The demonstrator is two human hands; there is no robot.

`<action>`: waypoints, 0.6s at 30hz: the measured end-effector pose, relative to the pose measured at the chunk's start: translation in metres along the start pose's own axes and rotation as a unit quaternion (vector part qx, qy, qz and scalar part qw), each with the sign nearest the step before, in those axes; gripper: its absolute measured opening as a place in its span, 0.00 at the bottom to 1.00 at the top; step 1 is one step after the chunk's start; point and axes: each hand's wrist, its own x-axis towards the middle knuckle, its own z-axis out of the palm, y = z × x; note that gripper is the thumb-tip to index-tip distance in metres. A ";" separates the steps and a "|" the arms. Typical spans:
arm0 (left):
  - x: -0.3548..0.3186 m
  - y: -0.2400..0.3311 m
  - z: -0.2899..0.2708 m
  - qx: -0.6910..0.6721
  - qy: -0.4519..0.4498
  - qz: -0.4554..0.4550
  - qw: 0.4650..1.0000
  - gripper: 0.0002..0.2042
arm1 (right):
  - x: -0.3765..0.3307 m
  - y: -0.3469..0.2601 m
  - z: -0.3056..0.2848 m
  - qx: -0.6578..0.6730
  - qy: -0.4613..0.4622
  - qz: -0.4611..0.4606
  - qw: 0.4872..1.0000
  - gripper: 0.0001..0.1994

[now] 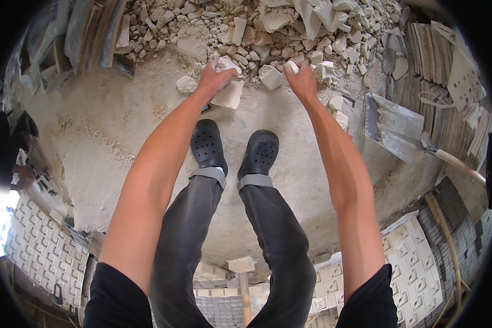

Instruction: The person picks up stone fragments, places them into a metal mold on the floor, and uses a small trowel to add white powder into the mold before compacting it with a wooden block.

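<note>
A heap of broken rubble (251,39) fills the ground ahead, with stacked boards (429,54) to the right, more boards (90,38) at upper left, and a metal shovel (391,126) with a wooden handle beyond the right forearm. At the heap's near edge, the left hand (214,81) has its fingers curled around a chalky, rough chunk (227,64), just above a flat, angular slab (228,95); whether hand and slab touch is unclear. The right hand (303,82) closes on a smaller pale lump (292,67). Dark perforated clogs (208,145) stand on the dusty floor (120,126). The left forearm partly hides a small blue object (206,108), and the patterned blocks (46,249) at lower left curve toward the dark rim.
</note>
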 end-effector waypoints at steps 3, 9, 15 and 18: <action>-0.002 0.010 -0.002 0.004 -0.035 -0.012 0.999 0.39 | 0.011 -0.009 -0.003 -0.002 0.036 -0.052 0.998 0.25; 0.014 0.005 -0.003 -0.073 0.004 0.015 0.997 0.36 | 0.024 -0.047 0.005 0.091 0.010 -0.087 0.992 0.21; 0.018 0.012 -0.006 -0.148 -0.021 0.007 0.989 0.30 | 0.037 -0.078 0.028 0.223 -0.046 0.033 0.973 0.21; 0.017 0.011 -0.011 -0.173 -0.029 0.002 0.984 0.28 | 0.041 -0.076 0.029 0.126 0.021 0.085 0.988 0.22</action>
